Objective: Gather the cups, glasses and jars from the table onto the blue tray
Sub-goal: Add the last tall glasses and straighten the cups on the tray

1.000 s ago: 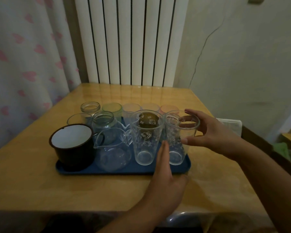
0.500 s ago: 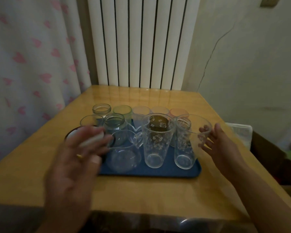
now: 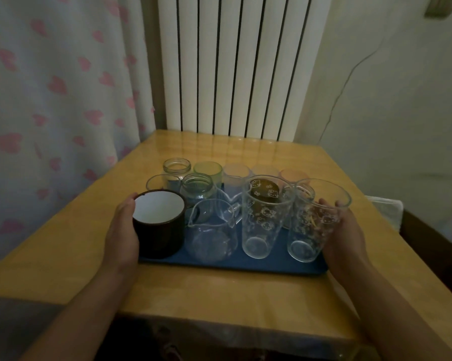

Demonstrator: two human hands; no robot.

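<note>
Both hands flank the loaded blue tray [image 3: 258, 264] on the table [image 3: 219, 295]

Left hand [image 3: 123, 230] and right hand [image 3: 346, 234] reach forward, palms facing inward, fingers loosely curved.

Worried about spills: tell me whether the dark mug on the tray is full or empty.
Empty. The dark mug stands upright on the blue tray, and its bare white inside shows no liquid.

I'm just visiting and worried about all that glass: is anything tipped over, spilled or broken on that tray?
Nothing stands out. Every glass, jar and cup on the blue tray stands upright, and no spill or crack shows. The left hand rests against the dark mug, the right hand against the rightmost tall glass. The wall behind has a crack.
</note>
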